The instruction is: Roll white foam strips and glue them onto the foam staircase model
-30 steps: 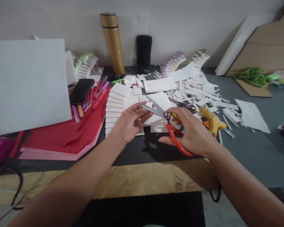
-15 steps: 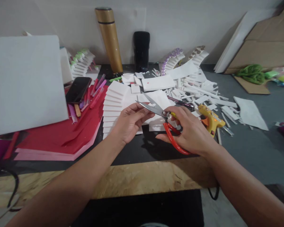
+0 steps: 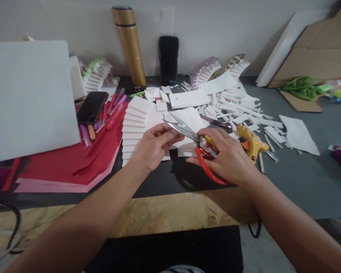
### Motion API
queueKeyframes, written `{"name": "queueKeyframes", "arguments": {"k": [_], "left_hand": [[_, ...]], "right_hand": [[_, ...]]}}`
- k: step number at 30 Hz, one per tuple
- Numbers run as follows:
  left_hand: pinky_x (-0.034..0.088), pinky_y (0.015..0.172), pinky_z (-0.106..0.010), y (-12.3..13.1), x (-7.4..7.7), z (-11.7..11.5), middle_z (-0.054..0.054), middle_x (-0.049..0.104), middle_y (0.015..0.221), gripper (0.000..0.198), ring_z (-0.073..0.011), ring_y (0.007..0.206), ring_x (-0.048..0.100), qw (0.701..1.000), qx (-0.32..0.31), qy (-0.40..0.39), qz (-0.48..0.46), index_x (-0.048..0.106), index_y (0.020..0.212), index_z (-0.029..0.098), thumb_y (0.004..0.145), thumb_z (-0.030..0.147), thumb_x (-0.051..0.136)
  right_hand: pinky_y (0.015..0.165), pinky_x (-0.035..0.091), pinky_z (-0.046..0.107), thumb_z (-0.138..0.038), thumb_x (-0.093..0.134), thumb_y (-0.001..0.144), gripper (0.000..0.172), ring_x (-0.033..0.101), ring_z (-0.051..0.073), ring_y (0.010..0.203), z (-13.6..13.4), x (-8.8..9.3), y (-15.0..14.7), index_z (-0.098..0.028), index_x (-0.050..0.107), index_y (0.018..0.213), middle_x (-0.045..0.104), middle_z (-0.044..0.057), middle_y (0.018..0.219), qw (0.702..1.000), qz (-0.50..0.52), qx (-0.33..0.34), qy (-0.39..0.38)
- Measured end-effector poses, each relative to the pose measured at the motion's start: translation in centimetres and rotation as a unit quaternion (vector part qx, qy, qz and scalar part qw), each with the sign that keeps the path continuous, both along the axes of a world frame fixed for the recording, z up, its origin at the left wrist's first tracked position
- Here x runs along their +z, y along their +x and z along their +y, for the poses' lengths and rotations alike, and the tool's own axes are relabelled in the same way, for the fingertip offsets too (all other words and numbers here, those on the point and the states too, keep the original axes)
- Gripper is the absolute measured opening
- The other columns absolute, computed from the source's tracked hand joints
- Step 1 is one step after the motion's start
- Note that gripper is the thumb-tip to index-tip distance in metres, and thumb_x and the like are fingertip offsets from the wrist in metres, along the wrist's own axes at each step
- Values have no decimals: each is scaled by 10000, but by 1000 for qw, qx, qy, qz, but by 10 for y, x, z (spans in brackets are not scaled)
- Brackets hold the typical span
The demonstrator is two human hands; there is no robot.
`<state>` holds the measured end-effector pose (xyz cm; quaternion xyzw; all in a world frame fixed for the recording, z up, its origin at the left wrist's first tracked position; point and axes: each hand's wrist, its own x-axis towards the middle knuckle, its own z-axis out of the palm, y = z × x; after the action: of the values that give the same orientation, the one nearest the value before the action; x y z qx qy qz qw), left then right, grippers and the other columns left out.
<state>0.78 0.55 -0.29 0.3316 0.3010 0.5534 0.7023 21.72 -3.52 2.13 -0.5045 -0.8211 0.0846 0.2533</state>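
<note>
My right hand (image 3: 226, 153) grips scissors (image 3: 203, 155) with red handles, the blades partly apart and pointing up and left. Something yellow (image 3: 209, 141) shows by its fingers; I cannot tell what it is. My left hand (image 3: 157, 146) is closed in a pinch by the blades, on what looks like a small white piece, mostly hidden by the fingers and blades. Below and behind the hands lies a white stepped piece like a small staircase (image 3: 134, 129), along with white sheets (image 3: 191, 117).
White scraps and strips (image 3: 238, 108) cover the back right, near a yellow glue gun (image 3: 252, 144). A gold flask (image 3: 130, 49) and black case (image 3: 168, 60) stand by the wall. Red sheets (image 3: 65, 167), a phone (image 3: 92, 107) and a white board (image 3: 31, 98) are left.
Both hands stay nearly in place with the scissors at the left fingertips. The white piece between the blades shows less than before. The whole view has shifted slightly.
</note>
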Motion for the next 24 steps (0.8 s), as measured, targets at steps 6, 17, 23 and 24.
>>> {"name": "queueKeyframes", "arguments": {"k": [6, 17, 23, 24], "left_hand": [[597, 928, -317, -1, -2, 1, -32, 745, 818, 104, -140, 794, 730, 1000, 4, -19, 2, 745, 778, 122, 738, 91, 836], [619, 876, -304, 1, -1, 2, -31, 749, 773, 103, -134, 741, 737, 999, 13, -34, -6, 731, 761, 115, 738, 63, 817], [617, 906, -315, 2, 1, 3, -21, 744, 774, 110, -145, 755, 757, 999, 13, -44, -8, 739, 802, 121, 752, 42, 797], [614, 912, -309, 1, 1, 3, -24, 746, 784, 106, -143, 763, 758, 999, 11, -45, -8, 744, 819, 121, 763, 42, 789]], "right_hand": [[735, 500, 333, -516, 709, 900, 463, 639, 213, 784, -1, 0, -1, -188, 591, 1204, 632, 95, 983, 1000, 5, 0, 4], [711, 488, 318, -444, 716, 909, 362, 644, 218, 799, -2, -4, -1, -193, 627, 1152, 678, 112, 1012, 1000, 5, -18, 20], [686, 463, 296, -413, 707, 922, 345, 609, 170, 701, 1, -4, 0, -190, 623, 1172, 688, 62, 919, 999, 34, -20, -34], [658, 452, 285, -437, 711, 917, 358, 590, 157, 661, 1, -3, 1, -197, 622, 1167, 671, 31, 848, 996, 55, -23, -64]]}}
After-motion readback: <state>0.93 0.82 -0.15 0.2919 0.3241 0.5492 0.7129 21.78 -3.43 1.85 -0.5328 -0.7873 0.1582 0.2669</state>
